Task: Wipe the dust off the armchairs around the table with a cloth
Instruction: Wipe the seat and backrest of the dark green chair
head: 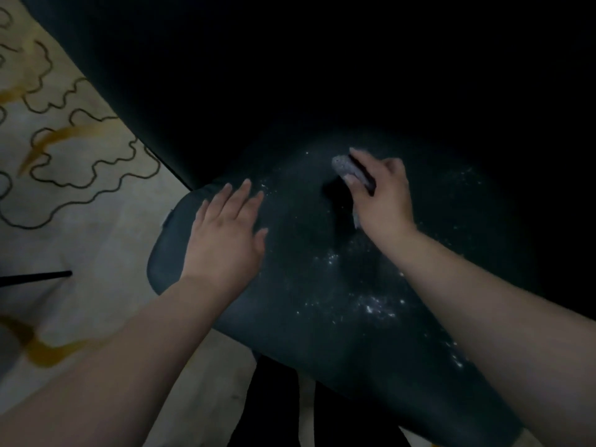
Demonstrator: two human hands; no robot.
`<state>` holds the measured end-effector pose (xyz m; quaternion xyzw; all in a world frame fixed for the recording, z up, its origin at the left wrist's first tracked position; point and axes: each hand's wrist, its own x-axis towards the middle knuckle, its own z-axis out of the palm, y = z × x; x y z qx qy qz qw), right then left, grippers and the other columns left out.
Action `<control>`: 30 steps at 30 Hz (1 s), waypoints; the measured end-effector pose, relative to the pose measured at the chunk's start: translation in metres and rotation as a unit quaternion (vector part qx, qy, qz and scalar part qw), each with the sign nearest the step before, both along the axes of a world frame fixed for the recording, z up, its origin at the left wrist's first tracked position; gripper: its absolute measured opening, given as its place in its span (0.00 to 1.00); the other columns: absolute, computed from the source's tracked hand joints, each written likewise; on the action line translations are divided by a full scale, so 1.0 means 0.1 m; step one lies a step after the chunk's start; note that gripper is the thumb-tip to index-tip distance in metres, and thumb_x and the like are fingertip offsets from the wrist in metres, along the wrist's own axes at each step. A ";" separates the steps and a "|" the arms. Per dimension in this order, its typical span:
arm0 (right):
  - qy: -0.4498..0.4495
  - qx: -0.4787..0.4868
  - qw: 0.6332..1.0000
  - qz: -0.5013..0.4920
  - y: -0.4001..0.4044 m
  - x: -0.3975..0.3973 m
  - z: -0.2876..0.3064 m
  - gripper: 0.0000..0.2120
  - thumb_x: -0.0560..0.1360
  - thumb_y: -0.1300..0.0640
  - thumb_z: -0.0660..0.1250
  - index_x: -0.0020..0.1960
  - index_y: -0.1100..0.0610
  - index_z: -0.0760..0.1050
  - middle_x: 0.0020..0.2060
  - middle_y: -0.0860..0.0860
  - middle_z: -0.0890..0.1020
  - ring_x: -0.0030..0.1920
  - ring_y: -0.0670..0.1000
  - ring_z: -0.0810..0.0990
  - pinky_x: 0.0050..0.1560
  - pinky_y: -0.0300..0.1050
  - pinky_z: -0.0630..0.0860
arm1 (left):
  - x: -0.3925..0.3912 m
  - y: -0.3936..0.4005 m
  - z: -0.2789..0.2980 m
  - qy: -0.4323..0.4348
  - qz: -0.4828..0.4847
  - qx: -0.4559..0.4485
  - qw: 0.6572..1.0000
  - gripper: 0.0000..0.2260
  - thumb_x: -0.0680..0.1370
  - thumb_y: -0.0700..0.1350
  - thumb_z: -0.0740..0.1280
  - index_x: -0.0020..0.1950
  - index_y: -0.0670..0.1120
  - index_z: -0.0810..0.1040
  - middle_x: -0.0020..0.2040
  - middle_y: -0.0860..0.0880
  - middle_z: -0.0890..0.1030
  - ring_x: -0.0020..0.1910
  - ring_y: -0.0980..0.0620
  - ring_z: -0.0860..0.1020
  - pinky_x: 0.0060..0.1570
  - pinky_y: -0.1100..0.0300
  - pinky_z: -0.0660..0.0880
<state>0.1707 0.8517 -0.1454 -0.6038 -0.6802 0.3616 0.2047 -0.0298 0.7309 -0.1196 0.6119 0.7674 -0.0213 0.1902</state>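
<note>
Flat left hand rests on dusty armchair; right hand grips cloth.

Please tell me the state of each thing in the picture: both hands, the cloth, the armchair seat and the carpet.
left hand: open, flat on the seat
right hand: gripping the cloth
cloth: grey, bunched, held on the seat
armchair seat: dark, speckled with white dust
carpet: pale, patterned, lying flat

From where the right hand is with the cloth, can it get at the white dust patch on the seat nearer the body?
Probably yes. The right hand grips the cloth over the dark armchair seat, and the dust patch lies on open seat just below that forearm. The left hand rests flat off to the side, clear of it.
</note>
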 end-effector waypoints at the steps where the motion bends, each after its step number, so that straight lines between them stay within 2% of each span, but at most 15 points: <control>1: -0.010 0.023 1.000 0.019 0.08 -0.10 -0.09 0.19 0.78 0.54 0.66 0.68 0.45 0.71 0.51 0.48 0.67 0.55 0.50 0.70 0.58 0.32 0.66 | -0.02 0.02 -0.06 -0.003 0.008 0.006 1.000 0.25 0.80 0.52 0.59 0.76 0.49 0.61 0.78 0.49 0.57 0.76 0.47 0.54 0.74 0.48 0.51; 2: -0.021 0.045 0.998 0.036 0.16 -0.21 -0.16 0.20 0.78 0.54 0.66 0.68 0.45 0.71 0.52 0.48 0.66 0.56 0.50 0.69 0.60 0.37 0.66 | -0.03 0.04 -0.12 -0.007 0.016 0.012 1.000 0.25 0.80 0.52 0.59 0.76 0.49 0.61 0.77 0.50 0.58 0.76 0.47 0.54 0.74 0.49 0.51; 5: -0.064 0.100 0.991 0.068 0.26 -0.50 -0.36 0.21 0.78 0.53 0.66 0.70 0.47 0.70 0.53 0.50 0.68 0.56 0.51 0.65 0.60 0.43 0.66 | -0.07 0.08 -0.25 -0.014 0.045 0.024 0.999 0.25 0.79 0.52 0.59 0.76 0.49 0.61 0.77 0.50 0.59 0.75 0.47 0.55 0.74 0.49 0.52; 8: -0.083 0.150 0.980 0.102 0.07 -0.51 -0.47 0.23 0.76 0.58 0.67 0.70 0.50 0.71 0.55 0.56 0.71 0.54 0.55 0.68 0.58 0.52 0.70 | -0.06 0.08 -0.34 -0.029 0.061 0.025 0.997 0.25 0.80 0.52 0.59 0.76 0.49 0.62 0.77 0.50 0.59 0.75 0.48 0.56 0.74 0.49 0.52; 10: -0.082 0.164 0.972 0.147 -0.12 -0.35 -0.51 0.25 0.74 0.63 0.69 0.69 0.50 0.72 0.53 0.57 0.72 0.52 0.57 0.69 0.55 0.54 0.72 | -0.07 0.07 -0.37 -0.037 0.070 0.020 0.997 0.25 0.80 0.52 0.60 0.76 0.49 0.61 0.77 0.50 0.59 0.75 0.48 0.56 0.75 0.50 0.52; 12: -0.082 0.167 0.968 0.171 -0.19 -0.17 -0.52 0.25 0.73 0.65 0.70 0.68 0.51 0.73 0.51 0.57 0.73 0.51 0.57 0.69 0.53 0.54 0.73 | -0.09 0.07 -0.40 -0.043 0.078 0.013 0.996 0.25 0.80 0.52 0.59 0.76 0.49 0.61 0.77 0.50 0.58 0.75 0.48 0.55 0.74 0.50 0.52; 15: -0.075 0.163 0.974 0.139 0.02 -0.21 -0.52 0.25 0.74 0.66 0.69 0.69 0.51 0.72 0.52 0.57 0.71 0.53 0.55 0.68 0.56 0.49 0.70 | -0.13 0.09 -0.42 -0.040 0.083 0.009 0.996 0.25 0.80 0.53 0.58 0.76 0.50 0.60 0.77 0.50 0.57 0.75 0.48 0.55 0.74 0.50 0.53; 19: -0.073 0.140 0.983 0.093 0.25 -0.58 -0.52 0.25 0.75 0.65 0.66 0.70 0.51 0.70 0.55 0.59 0.71 0.55 0.58 0.69 0.59 0.53 0.71 | -0.15 0.15 -0.44 -0.032 0.092 0.009 0.995 0.26 0.79 0.54 0.59 0.77 0.51 0.59 0.78 0.49 0.57 0.75 0.47 0.55 0.72 0.49 0.54; 22: -0.071 0.156 0.965 0.196 -0.04 -0.46 -0.51 0.21 0.76 0.60 0.63 0.69 0.50 0.72 0.53 0.58 0.72 0.52 0.56 0.68 0.53 0.50 0.70 | -0.16 0.14 -0.47 -0.029 0.106 -0.005 0.994 0.27 0.79 0.55 0.58 0.77 0.51 0.57 0.78 0.48 0.55 0.75 0.46 0.55 0.72 0.49 0.54; 24: -0.062 0.160 0.954 0.246 -0.19 -0.24 -0.49 0.22 0.76 0.61 0.64 0.68 0.50 0.73 0.51 0.57 0.72 0.50 0.56 0.68 0.50 0.49 0.71 | -0.17 0.10 -0.48 -0.026 0.113 -0.018 0.993 0.28 0.79 0.56 0.57 0.77 0.51 0.56 0.78 0.48 0.54 0.75 0.45 0.55 0.72 0.48 0.55; 27: -0.068 0.156 0.963 0.209 -0.02 -0.23 -0.50 0.26 0.73 0.65 0.69 0.68 0.50 0.73 0.51 0.57 0.71 0.51 0.55 0.67 0.53 0.52 0.72 | -0.17 0.02 -0.51 -0.023 0.119 -0.023 0.992 0.28 0.79 0.57 0.56 0.78 0.52 0.54 0.78 0.48 0.54 0.75 0.46 0.55 0.72 0.48 0.56; 30: -0.078 0.153 0.975 0.137 0.28 -0.66 -0.52 0.24 0.75 0.61 0.68 0.70 0.51 0.71 0.54 0.58 0.70 0.54 0.57 0.68 0.57 0.54 0.71 | -0.17 -0.01 -0.53 -0.027 0.122 -0.017 0.992 0.28 0.79 0.57 0.55 0.78 0.52 0.54 0.78 0.48 0.54 0.75 0.46 0.55 0.71 0.48 0.56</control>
